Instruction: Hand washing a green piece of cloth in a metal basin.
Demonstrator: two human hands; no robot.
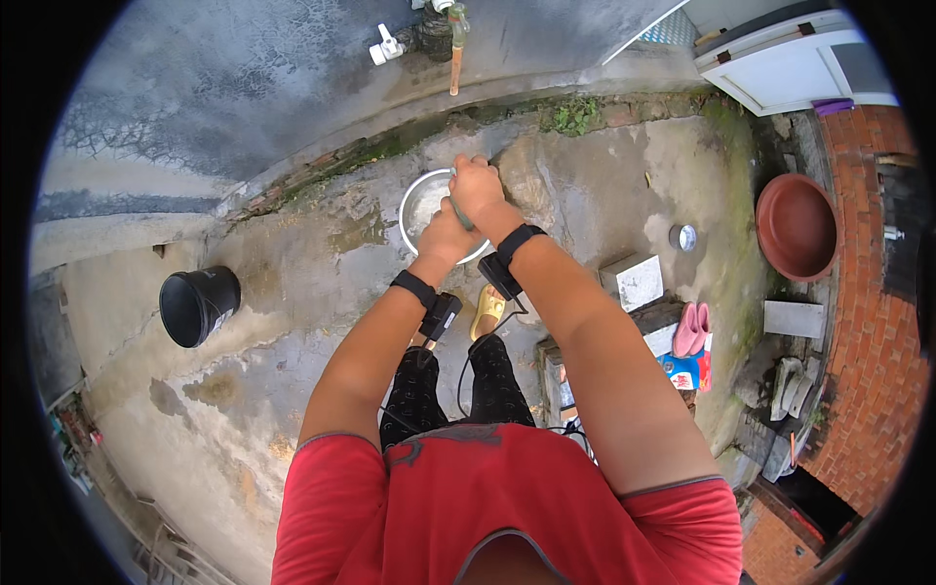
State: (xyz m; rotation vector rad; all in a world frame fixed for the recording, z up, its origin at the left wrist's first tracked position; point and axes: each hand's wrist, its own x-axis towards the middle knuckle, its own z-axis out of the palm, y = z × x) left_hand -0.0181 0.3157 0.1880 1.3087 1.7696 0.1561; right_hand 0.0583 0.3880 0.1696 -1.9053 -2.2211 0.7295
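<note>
Both my hands are together over a round metal basin [418, 196] that stands on the wet concrete before me. My left hand [443, 232] and my right hand [477, 189] are closed on a greenish cloth [461, 213], of which only a small part shows between them. The fingers of both hands are partly hidden from above. Whitish, shiny contents, perhaps water, show in the basin, whose right side my hands cover. A black band with a small box sits on each wrist.
A tap [458, 36] juts from the wall ahead. At left a black bucket [191, 307] lies tilted. To the right are a concrete block [633, 281], a small metal bowl [683, 238], pink slippers [690, 329] and a large reddish-brown tub [795, 227]. Cables hang from the wrist boxes.
</note>
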